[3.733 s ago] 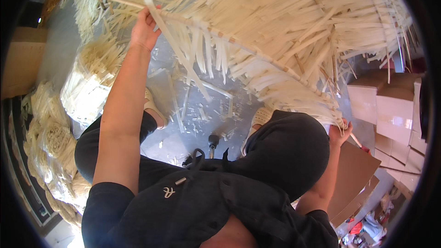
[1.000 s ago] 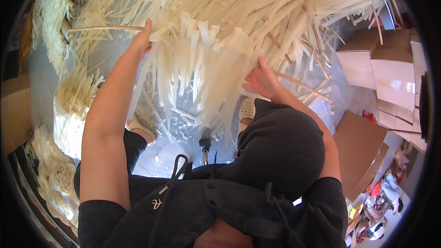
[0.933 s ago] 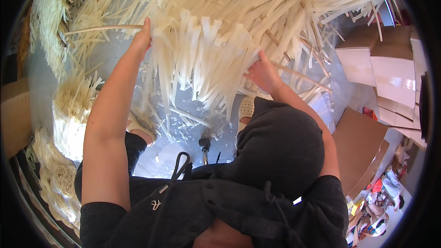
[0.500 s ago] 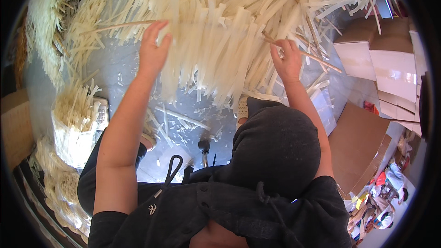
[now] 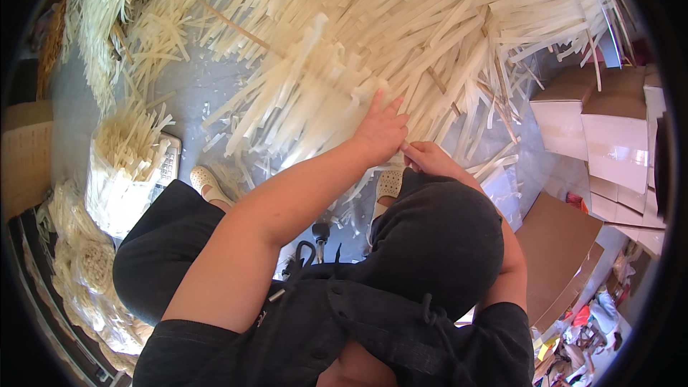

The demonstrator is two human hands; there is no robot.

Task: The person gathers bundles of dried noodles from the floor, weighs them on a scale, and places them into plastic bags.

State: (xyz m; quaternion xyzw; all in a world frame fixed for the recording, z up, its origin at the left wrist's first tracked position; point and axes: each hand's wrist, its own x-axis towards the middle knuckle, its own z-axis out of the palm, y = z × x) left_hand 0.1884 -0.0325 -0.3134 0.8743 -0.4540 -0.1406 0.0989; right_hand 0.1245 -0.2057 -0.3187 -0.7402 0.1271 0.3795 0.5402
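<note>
My left hand [image 5: 382,131] reaches across to the right, over the edge of a heap of pale, flat, cream-coloured strips [image 5: 308,86]. Its fingers are spread and I see nothing in them. Just beside it, above my right knee, my right hand [image 5: 428,160] has curled fingers that meet the left hand's edge. Whatever the right fingers hold, if anything, is hidden. A thin wooden stick [image 5: 240,27] shows at the heap's left side. Another piece of stick [image 5: 436,80] pokes out of the strips beyond my hands.
A clear bag packed with strips [image 5: 125,172] stands at the left beside a grey keypad device [image 5: 170,159]. Cardboard boxes [image 5: 616,125] are stacked at the right, near a brown cardboard sheet [image 5: 555,251]. Strip scraps litter the grey floor around my feet.
My hands were wide apart at a stick draped with strips. They have left it and come together near my right knee. The strips that hung there now lie slanted on the heap.
</note>
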